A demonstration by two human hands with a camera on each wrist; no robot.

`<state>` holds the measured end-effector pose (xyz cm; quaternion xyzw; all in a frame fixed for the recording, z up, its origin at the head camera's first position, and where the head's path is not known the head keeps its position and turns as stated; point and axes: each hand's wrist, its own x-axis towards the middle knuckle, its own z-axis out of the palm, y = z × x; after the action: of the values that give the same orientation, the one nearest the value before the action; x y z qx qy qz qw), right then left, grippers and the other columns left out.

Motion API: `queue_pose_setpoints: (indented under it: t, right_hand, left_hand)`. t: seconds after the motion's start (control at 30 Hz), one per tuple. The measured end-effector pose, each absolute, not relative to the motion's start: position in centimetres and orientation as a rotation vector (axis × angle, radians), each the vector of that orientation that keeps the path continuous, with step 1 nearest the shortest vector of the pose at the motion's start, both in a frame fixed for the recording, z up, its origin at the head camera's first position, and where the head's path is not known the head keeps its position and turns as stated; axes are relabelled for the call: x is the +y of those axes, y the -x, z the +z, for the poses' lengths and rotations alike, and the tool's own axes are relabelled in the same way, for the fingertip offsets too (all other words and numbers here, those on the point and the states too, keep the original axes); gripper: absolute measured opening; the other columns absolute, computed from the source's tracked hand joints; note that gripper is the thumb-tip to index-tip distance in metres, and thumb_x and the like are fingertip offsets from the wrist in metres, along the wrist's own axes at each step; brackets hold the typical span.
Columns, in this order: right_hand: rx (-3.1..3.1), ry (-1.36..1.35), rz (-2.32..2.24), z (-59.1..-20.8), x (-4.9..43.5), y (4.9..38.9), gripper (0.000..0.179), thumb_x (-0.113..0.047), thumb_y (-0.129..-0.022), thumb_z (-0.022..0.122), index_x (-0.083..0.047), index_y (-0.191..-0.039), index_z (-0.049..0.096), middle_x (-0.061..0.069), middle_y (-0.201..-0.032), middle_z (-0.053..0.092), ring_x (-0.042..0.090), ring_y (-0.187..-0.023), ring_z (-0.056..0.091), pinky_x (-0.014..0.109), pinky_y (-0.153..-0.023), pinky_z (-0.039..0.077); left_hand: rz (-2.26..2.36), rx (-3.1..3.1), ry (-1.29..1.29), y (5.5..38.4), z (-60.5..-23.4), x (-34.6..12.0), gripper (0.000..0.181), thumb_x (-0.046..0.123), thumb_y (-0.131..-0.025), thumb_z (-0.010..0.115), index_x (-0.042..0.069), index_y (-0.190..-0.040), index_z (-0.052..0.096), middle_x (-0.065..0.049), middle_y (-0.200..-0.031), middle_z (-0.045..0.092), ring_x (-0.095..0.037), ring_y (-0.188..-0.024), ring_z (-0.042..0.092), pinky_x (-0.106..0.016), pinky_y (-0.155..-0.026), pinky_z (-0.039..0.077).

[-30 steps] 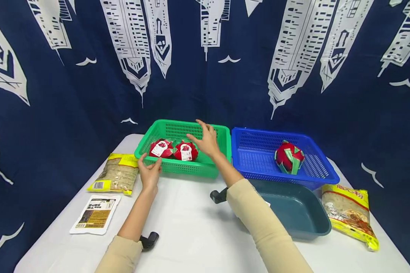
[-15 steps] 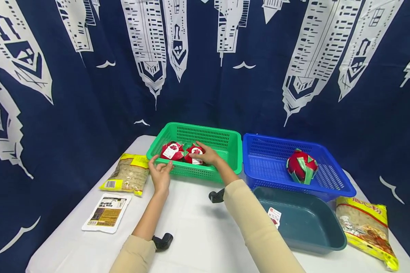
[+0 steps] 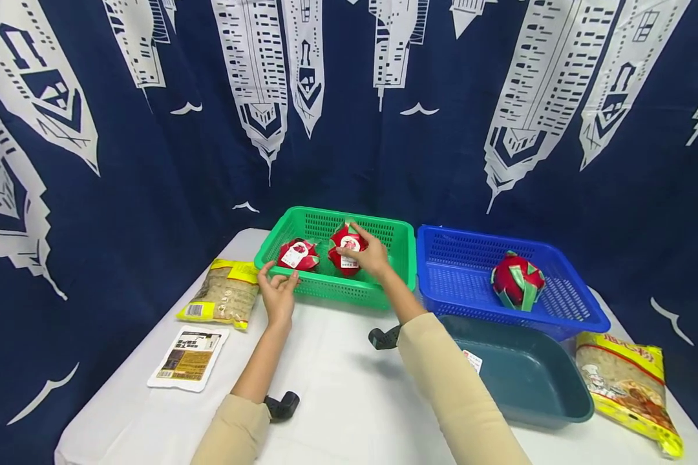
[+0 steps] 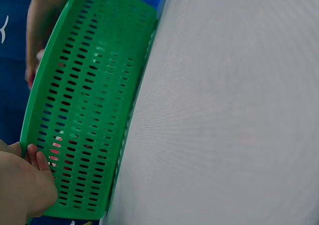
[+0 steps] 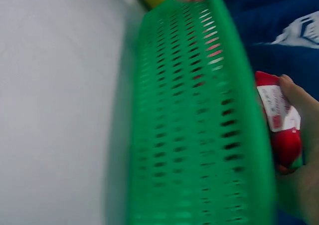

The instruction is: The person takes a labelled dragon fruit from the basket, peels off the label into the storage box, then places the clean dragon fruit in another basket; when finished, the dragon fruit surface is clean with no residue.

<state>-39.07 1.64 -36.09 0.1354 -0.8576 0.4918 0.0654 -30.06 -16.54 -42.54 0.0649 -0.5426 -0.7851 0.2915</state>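
Observation:
My right hand grips a red dragon fruit with green tips and a white label, its thumb and fingers on either side. The fruit is raised inside the green basket, close to the rim level, and shows past the rim in the right wrist view too. To its left, a second labelled dragon fruit lies in the same basket. My left hand holds that basket's front rim near the left corner; in the left wrist view its fingers lie against the outer wall.
Right of the green basket stands a blue basket with another dragon fruit inside. A dark teal tub sits before it. Yellow bags lie at the left and right edges. A flat white packet lies front left.
My right hand has reached down into the green basket, taken hold of the right dragon fruit and lifted it, away from the other one. The left hand has stayed at the rim.

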Motion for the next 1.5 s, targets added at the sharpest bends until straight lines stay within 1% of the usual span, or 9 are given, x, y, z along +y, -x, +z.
queue_pose_setpoints:
  t: [0.2,0.4,0.53,0.7,0.97,1.17,1.33,1.4,1.5]
  right_hand:
    - [-2.345,-0.536,1.475,-31.4,3.8,35.8,0.069,-0.038,-0.073,0.078,-0.038,-0.134,0.047,0.006,-0.115,0.055,0.020,-0.099,0.053,0.034,-0.073,0.052]
    - [-2.274,-0.658,1.474,-29.7,7.1,28.5,0.068,-0.033,-0.073,0.078,-0.042,-0.133,0.047,0.005,-0.123,0.050,0.021,-0.104,0.048,0.035,-0.070,0.053]
    - [-2.340,-0.699,1.463,-30.4,8.2,22.3,0.068,-0.019,-0.074,0.079,-0.026,-0.135,0.049,0.013,-0.130,0.046,0.030,-0.106,0.049,0.041,-0.073,0.053]
    - [-2.473,-0.736,1.451,-32.8,8.5,17.3,0.067,-0.013,-0.071,0.080,-0.014,-0.132,0.053,0.018,-0.127,0.048,0.031,-0.103,0.054,0.037,-0.074,0.052]
    - [-2.578,-0.803,1.516,-37.4,8.2,16.7,0.063,-0.011,-0.070,0.080,-0.009,-0.128,0.055,0.013,-0.125,0.054,0.025,-0.103,0.055,0.030,-0.079,0.050]
    - [-2.627,-0.934,1.577,-39.9,8.8,18.4,0.086,-0.013,-0.075,0.077,-0.013,-0.144,0.026,0.015,-0.138,0.041,0.026,-0.110,0.052,0.038,-0.089,0.046]
    - [-2.775,-1.022,1.376,-41.7,9.9,19.8,0.099,-0.035,-0.081,0.070,-0.008,-0.148,0.002,0.011,-0.151,0.016,0.027,-0.133,0.029,0.045,-0.104,0.029]
    - [-2.819,-1.042,1.289,-41.6,10.1,19.8,0.099,-0.040,-0.083,0.066,-0.008,-0.148,-0.001,0.011,-0.152,0.011,0.028,-0.135,0.023,0.045,-0.106,0.025]
    - [-2.829,-1.009,1.200,-41.5,10.4,19.5,0.091,-0.043,-0.086,0.062,-0.013,-0.149,0.004,0.011,-0.150,0.019,0.028,-0.132,0.030,0.045,-0.104,0.028]
  left_hand:
    - [-2.087,-1.409,-0.151,30.3,-41.8,-17.1,0.058,-0.002,-0.086,0.061,0.004,-0.134,0.029,-0.004,-0.074,0.049,-0.014,-0.068,0.061,-0.022,-0.070,0.051]
    - [-2.097,-1.398,-0.130,30.7,-41.3,-17.3,0.059,0.000,-0.086,0.062,0.004,-0.134,0.028,-0.004,-0.075,0.048,-0.013,-0.068,0.060,-0.023,-0.072,0.050]
    - [-2.079,-1.406,-0.129,30.8,-41.2,-17.4,0.058,0.001,-0.086,0.062,0.004,-0.133,0.029,-0.004,-0.075,0.049,-0.013,-0.068,0.059,-0.023,-0.072,0.050]
    - [-2.078,-1.430,-0.137,30.8,-41.3,-17.3,0.059,0.003,-0.086,0.063,0.003,-0.134,0.028,-0.005,-0.076,0.049,-0.013,-0.070,0.058,-0.022,-0.072,0.050]
    - [-2.090,-1.442,-0.133,30.4,-41.8,-16.7,0.060,0.004,-0.087,0.062,0.003,-0.135,0.027,-0.006,-0.077,0.048,-0.014,-0.071,0.059,-0.023,-0.073,0.049]
    - [-2.112,-1.433,-0.128,30.2,-42.5,-16.4,0.059,0.003,-0.087,0.062,0.004,-0.135,0.027,-0.006,-0.077,0.048,-0.013,-0.071,0.060,-0.022,-0.074,0.049]
    - [-2.125,-1.435,-0.114,29.9,-42.1,-16.2,0.059,0.000,-0.087,0.061,0.002,-0.135,0.027,-0.007,-0.077,0.048,-0.014,-0.071,0.060,-0.022,-0.074,0.050]
    - [-2.118,-1.438,-0.119,29.9,-42.0,-16.1,0.059,0.000,-0.087,0.061,0.002,-0.135,0.027,-0.008,-0.077,0.048,-0.014,-0.071,0.060,-0.023,-0.074,0.050]
    - [-2.102,-1.445,-0.131,30.4,-42.4,-16.2,0.059,0.002,-0.087,0.062,0.003,-0.135,0.028,-0.007,-0.077,0.048,-0.013,-0.071,0.060,-0.023,-0.074,0.050]
